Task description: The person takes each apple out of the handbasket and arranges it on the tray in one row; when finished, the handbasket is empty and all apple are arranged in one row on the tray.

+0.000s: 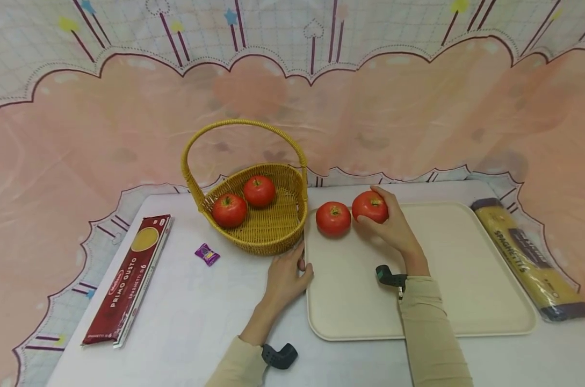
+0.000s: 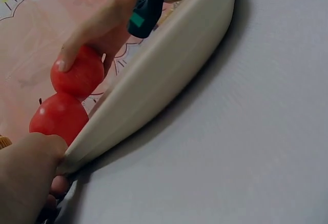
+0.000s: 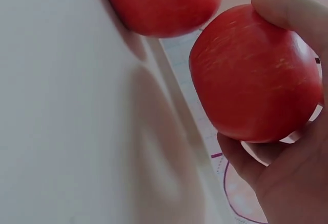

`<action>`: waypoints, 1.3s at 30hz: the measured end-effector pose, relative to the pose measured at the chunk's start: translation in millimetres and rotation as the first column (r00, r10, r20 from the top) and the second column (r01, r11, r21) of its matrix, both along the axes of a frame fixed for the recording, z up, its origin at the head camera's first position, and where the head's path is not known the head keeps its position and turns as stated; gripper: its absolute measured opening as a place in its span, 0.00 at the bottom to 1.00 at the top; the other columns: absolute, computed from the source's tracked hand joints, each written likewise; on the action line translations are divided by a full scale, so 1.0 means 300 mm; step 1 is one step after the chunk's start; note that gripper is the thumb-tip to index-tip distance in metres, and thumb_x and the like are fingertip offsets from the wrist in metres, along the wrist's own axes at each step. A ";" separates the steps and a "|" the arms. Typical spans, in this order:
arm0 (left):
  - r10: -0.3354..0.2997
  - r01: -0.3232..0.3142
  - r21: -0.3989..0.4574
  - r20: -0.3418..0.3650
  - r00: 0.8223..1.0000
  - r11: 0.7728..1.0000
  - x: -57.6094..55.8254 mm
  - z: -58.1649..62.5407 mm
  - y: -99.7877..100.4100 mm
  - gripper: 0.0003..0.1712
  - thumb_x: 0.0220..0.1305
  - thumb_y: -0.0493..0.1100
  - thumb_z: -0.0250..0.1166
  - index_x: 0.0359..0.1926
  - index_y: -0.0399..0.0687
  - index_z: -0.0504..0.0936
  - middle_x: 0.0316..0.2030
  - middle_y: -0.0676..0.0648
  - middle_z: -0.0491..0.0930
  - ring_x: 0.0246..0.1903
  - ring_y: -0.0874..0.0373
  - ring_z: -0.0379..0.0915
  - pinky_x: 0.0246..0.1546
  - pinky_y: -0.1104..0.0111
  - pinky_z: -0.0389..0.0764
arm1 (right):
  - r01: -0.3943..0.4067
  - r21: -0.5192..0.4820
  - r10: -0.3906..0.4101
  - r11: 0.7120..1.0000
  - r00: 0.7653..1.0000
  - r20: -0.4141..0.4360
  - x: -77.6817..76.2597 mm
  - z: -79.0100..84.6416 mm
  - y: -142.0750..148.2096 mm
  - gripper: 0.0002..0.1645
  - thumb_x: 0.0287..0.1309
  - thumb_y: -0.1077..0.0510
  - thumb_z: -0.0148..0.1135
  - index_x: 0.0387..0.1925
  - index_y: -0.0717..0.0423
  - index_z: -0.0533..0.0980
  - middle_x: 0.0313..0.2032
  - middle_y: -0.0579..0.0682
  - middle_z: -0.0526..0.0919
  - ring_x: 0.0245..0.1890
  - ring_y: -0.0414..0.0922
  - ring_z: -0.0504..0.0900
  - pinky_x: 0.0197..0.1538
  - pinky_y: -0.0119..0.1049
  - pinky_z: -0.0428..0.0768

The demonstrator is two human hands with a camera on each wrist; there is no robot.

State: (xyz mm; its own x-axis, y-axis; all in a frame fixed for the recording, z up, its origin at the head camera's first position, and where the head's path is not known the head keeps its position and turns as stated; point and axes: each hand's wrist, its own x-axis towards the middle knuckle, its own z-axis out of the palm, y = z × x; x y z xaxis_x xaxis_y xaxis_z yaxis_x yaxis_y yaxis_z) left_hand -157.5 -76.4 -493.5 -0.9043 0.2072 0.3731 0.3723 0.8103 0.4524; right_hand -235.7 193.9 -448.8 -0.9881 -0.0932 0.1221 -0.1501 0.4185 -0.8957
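My right hand grips a red tomato between thumb and fingers, over the back left of the beige tray. The right wrist view shows this tomato raised off the tray's surface. Close to its left, another tomato sits on the tray. My left hand is at the tray's left edge, thumb over the rim and other fingers outside it, partly hidden. Just beyond those fingers stands the yellow wicker basket, holding two tomatoes, one at left and one behind.
A red spaghetti pack lies at the table's left. A small purple wrapped candy is left of the basket's front. A yellow spaghetti bag lies along the tray's right side. The basket's tall handle arches up; a patterned cloth hangs behind.
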 end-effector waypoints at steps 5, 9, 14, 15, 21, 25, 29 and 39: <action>0.002 -0.002 0.002 -0.004 1.000 1.000 -0.001 -0.004 -0.005 0.32 0.52 0.44 0.63 0.60 0.38 0.74 0.20 0.58 0.69 0.22 0.65 0.60 0.32 0.69 0.65 | 0.004 0.028 -0.005 1.000 0.999 0.032 -0.003 -0.017 0.000 0.50 0.50 0.44 0.68 0.70 0.35 0.52 0.67 0.52 0.58 0.65 0.55 0.61 0.63 0.59 0.64; 0.000 0.000 0.004 -0.004 1.000 1.000 -0.001 -0.006 -0.005 0.32 0.52 0.44 0.62 0.60 0.39 0.73 0.20 0.58 0.69 0.22 0.66 0.60 0.33 0.69 0.64 | -0.007 0.058 0.003 0.998 0.997 0.075 -0.003 -0.032 0.005 0.52 0.49 0.42 0.68 0.71 0.36 0.50 0.67 0.54 0.57 0.65 0.56 0.61 0.63 0.60 0.63; -0.012 0.012 0.013 -0.021 1.000 1.000 -0.002 -0.006 0.000 0.32 0.52 0.44 0.62 0.60 0.40 0.73 0.20 0.58 0.69 0.22 0.66 0.61 0.33 0.69 0.64 | -0.011 0.086 0.002 0.996 0.994 0.105 -0.002 -0.044 0.017 0.53 0.49 0.39 0.67 0.71 0.36 0.49 0.67 0.54 0.56 0.65 0.56 0.60 0.63 0.60 0.63; -0.015 0.016 0.017 -0.026 1.000 1.000 -0.002 -0.005 0.001 0.32 0.52 0.44 0.62 0.60 0.41 0.73 0.20 0.58 0.70 0.22 0.66 0.61 0.33 0.69 0.65 | -0.011 0.088 0.001 0.996 0.994 0.112 -0.001 -0.045 0.020 0.53 0.49 0.39 0.66 0.72 0.35 0.48 0.68 0.54 0.55 0.65 0.57 0.60 0.63 0.60 0.63; -0.012 0.012 0.022 -0.018 1.000 1.000 -0.002 -0.004 0.001 0.32 0.52 0.44 0.62 0.61 0.41 0.73 0.20 0.58 0.70 0.23 0.66 0.62 0.33 0.69 0.64 | -0.024 0.083 0.012 0.996 0.989 0.147 -0.007 -0.046 0.028 0.55 0.49 0.38 0.66 0.72 0.34 0.46 0.69 0.54 0.54 0.66 0.58 0.58 0.63 0.62 0.61; 0.005 -0.005 0.018 -0.013 1.000 1.000 0.000 -0.005 -0.004 0.32 0.53 0.45 0.62 0.61 0.41 0.73 0.20 0.58 0.70 0.23 0.66 0.61 0.33 0.70 0.63 | -0.038 0.086 0.025 0.996 0.988 0.152 -0.013 -0.045 0.024 0.56 0.48 0.37 0.66 0.72 0.34 0.45 0.69 0.55 0.54 0.66 0.58 0.58 0.63 0.62 0.62; 0.007 -0.007 0.021 -0.020 1.000 1.000 0.000 -0.007 -0.005 0.32 0.52 0.44 0.62 0.60 0.41 0.74 0.20 0.58 0.70 0.23 0.66 0.60 0.33 0.70 0.63 | -0.046 0.086 0.034 0.995 0.990 0.134 -0.013 -0.046 0.028 0.56 0.49 0.38 0.66 0.72 0.35 0.44 0.69 0.56 0.55 0.66 0.59 0.58 0.63 0.62 0.62; 0.011 -0.012 0.019 0.012 1.000 1.000 0.003 -0.008 0.003 0.32 0.54 0.45 0.61 0.61 0.40 0.73 0.21 0.58 0.70 0.24 0.65 0.62 0.35 0.68 0.65 | 0.015 -0.046 -0.026 0.999 0.970 -0.243 0.035 0.063 -0.010 0.30 0.56 0.62 0.62 0.61 0.61 0.67 0.60 0.60 0.70 0.63 0.54 0.65 0.68 0.53 0.58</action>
